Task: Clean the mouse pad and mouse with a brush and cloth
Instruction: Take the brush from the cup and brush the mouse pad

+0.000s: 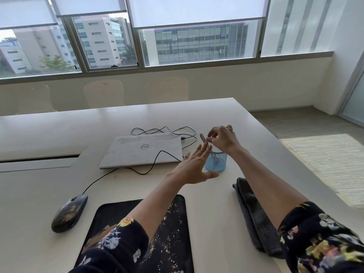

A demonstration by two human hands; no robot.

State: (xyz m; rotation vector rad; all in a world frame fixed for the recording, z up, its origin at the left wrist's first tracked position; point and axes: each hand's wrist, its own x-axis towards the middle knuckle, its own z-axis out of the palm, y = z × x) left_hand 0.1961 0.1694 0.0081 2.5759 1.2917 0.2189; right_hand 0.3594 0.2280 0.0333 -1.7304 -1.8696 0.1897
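Observation:
A black mouse pad lies at the near table edge, speckled with pale crumbs. A dark, dusty wired mouse sits on the table to its left. A folded dark grey cloth lies to the right of the pad. Beyond it stands a blue mesh cup with a brush whose handle sticks up out of it. My right hand hovers over the cup and pinches the brush handle. My left hand is stretched out flat with straight fingers, just left of the cup; whether it touches the cup is unclear.
A closed white laptop lies behind the pad, with black cables looping around it and down to the mouse. A cable hatch is set into the white table at the left. Chairs stand at the far side.

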